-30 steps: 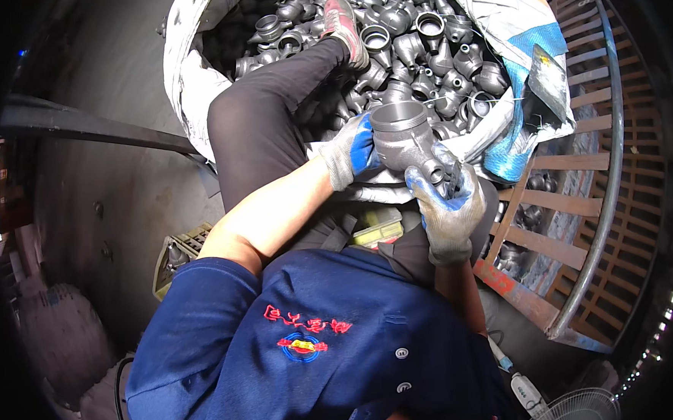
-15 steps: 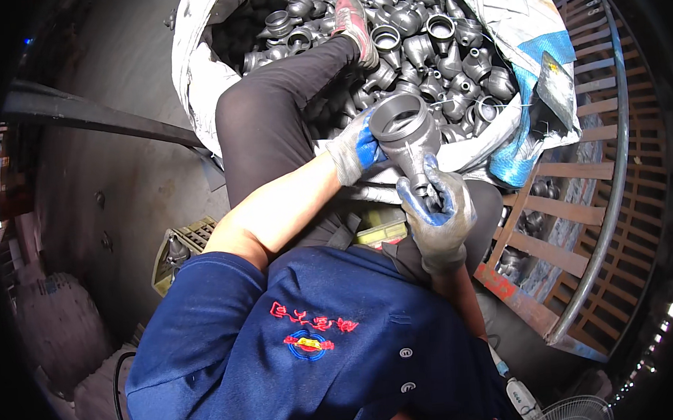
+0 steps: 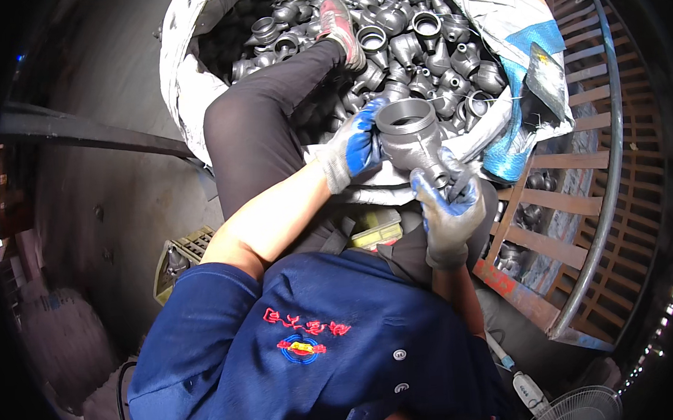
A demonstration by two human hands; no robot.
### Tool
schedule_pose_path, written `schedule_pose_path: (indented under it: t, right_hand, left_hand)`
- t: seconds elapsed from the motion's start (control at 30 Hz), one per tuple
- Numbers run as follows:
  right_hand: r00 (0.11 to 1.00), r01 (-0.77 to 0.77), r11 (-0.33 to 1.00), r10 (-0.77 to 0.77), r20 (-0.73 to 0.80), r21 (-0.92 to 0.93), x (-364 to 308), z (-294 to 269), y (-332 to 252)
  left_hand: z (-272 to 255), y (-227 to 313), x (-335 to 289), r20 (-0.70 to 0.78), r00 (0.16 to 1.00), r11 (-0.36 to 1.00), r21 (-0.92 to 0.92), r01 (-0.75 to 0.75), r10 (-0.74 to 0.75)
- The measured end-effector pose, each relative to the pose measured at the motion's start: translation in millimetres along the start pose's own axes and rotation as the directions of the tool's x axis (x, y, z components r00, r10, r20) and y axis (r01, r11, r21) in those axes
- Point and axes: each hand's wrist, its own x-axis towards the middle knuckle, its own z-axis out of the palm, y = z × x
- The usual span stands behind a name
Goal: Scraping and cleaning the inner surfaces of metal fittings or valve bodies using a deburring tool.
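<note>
Between my gloved hands is a grey metal casting [image 3: 411,147], a hollow bulb with a wide threaded round mouth and a narrow neck. Its mouth tips up and its neck points toward me. My left hand [image 3: 357,144] grips the wide end from the left side, its blue-coated fingers against the wall. Around the narrow neck my right hand [image 3: 452,217] closes from the near right. Something dark shows by the right fingers; I cannot tell what it is. Just beyond, a large white sack [image 3: 182,89] holds many similar castings [image 3: 404,50].
My leg, with a red shoe [image 3: 337,24], reaches into the sack. A rusty slatted metal crate [image 3: 572,205] stands at the right, with castings inside. Low between my legs sits a yellow crate [image 3: 376,232]; another yellow basket [image 3: 194,244] is at the left. A fan [image 3: 583,408] stands lower right.
The casting has turned in my hands, its mouth tilting and its neck swinging nearer my right side. My right hand has shifted slightly right. The whole view has moved a little.
</note>
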Motion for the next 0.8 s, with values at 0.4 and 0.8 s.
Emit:
schedule_pose_path:
  t: [0.4, 0.8]
  right_hand:
    - [0.884, -0.447, 0.819, 0.346, 0.313, 0.359, 3.6, -9.4, -9.8]
    - [0.935, 0.277, 0.902, -0.174, 0.308, -0.331, 22.8, -34.6, 0.6]
  left_hand:
    - [33.0, -16.4, 0.6, -0.272, 0.938, 0.974, 0.004, -0.224, 0.217]
    - [38.9, -18.2, -15.3, 0.407, 0.745, 0.074, 0.852, -0.518, 0.529]
